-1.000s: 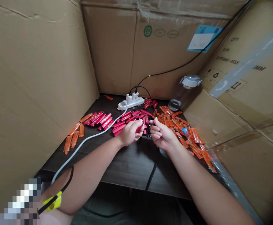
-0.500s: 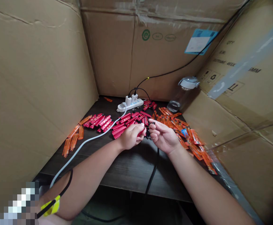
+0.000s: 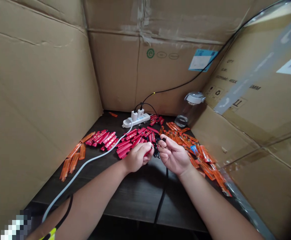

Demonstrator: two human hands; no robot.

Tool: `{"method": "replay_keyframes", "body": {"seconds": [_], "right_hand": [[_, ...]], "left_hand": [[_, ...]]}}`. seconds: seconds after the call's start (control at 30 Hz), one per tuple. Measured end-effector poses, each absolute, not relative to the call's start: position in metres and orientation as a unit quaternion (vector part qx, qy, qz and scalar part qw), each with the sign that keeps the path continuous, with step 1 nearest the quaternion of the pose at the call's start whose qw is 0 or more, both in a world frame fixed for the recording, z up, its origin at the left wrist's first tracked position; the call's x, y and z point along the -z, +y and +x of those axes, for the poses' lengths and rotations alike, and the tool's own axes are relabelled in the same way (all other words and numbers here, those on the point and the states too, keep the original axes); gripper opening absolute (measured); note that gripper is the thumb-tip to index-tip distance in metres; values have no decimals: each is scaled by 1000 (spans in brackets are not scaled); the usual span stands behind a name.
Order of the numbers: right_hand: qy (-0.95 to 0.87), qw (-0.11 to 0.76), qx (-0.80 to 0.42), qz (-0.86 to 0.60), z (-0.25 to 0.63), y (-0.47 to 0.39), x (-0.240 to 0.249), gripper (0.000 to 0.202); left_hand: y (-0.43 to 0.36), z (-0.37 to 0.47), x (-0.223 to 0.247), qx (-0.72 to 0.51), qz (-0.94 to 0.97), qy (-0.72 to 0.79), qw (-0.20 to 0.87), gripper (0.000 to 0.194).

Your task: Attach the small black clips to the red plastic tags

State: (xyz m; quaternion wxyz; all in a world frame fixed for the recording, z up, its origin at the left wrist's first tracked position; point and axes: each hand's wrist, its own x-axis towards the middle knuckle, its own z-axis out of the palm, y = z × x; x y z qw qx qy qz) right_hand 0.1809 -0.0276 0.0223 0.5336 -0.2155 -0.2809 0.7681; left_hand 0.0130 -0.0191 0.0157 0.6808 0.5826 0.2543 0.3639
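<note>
My left hand (image 3: 138, 157) is closed round a red lighter casing (image 3: 149, 152), mostly hidden by the fingers, with a small dark end showing near the thumb tip. Just to the right, my right hand (image 3: 175, 156) pinches a small black part (image 3: 164, 140) between thumb and forefinger, its other fingers curled. A narrow gap separates the hands. Behind the left hand lies a pile of red lighter casings (image 3: 123, 148). Small black parts (image 3: 157, 152) are heaped between and behind the hands. Orange see-through lighter bodies (image 3: 205, 166) spread out right of the right hand.
A white power strip (image 3: 142, 119) with plugs stands at the back, its white cable (image 3: 85, 163) crossing the dark table (image 3: 130, 196) on the left. A clear bottle (image 3: 184, 115) stands back right. More orange pieces (image 3: 74, 162) lie left. Cardboard walls (image 3: 115, 73) surround the table.
The view has tilted up and shifted slightly right, so everything sits lower and further left. Both hands keep nearly the same pose, with a slightly wider gap between the fingertips.
</note>
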Motion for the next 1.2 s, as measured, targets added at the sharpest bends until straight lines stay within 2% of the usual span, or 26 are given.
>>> {"method": "replay_keyframes", "body": {"seconds": [0.17,0.47,0.7,1.2], "right_hand": [[-301,537,-760,-210,178,-29,-22,18],[-430,597,-597,-319,167,-34,-18,23],[-516,595,-503,-357,167,-35,-6,17],[-557,577,-494,-335,166,-34,-4,14]], "left_hand": [[-16,12,-11,-393,580,256,666,48],[-16,14,-10,-336,524,268,735,51],[-17,14,-10,-315,519,259,751,49],[-17,15,-12,-307,513,254,760,52]]}}
